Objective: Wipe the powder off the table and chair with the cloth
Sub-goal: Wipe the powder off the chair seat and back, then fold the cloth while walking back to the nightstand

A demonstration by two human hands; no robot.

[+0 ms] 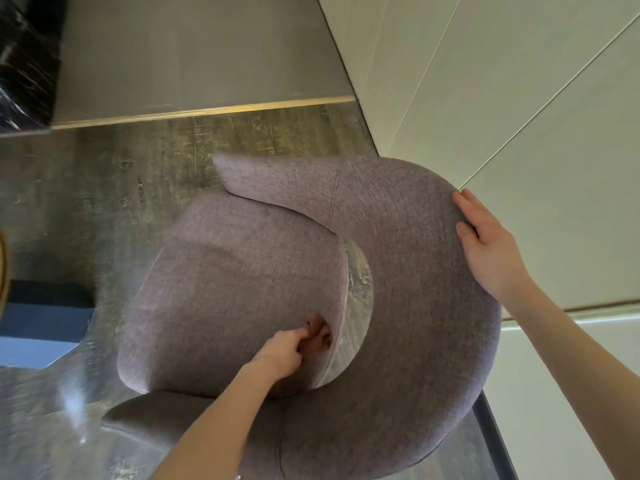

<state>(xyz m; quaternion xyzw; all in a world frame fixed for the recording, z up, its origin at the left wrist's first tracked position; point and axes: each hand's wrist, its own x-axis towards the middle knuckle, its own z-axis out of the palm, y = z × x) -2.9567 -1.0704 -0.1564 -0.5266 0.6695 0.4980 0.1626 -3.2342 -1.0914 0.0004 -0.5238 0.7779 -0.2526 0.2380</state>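
Observation:
A mauve fabric chair with a curved backrest fills the middle of the view, seen from above. My left hand is at the rear edge of the seat, fingers curled and pressed into the fabric, which dents around them; the fingertips look dark in shadow. My right hand lies over the outer rim of the backrest, fingers wrapped on its edge. No cloth and no powder show in this view.
Worn wooden floor surrounds the chair. A grey panel with a brass-coloured strip runs along the far side. Pale wall panels stand close on the right. A dark blue object sits at the left edge.

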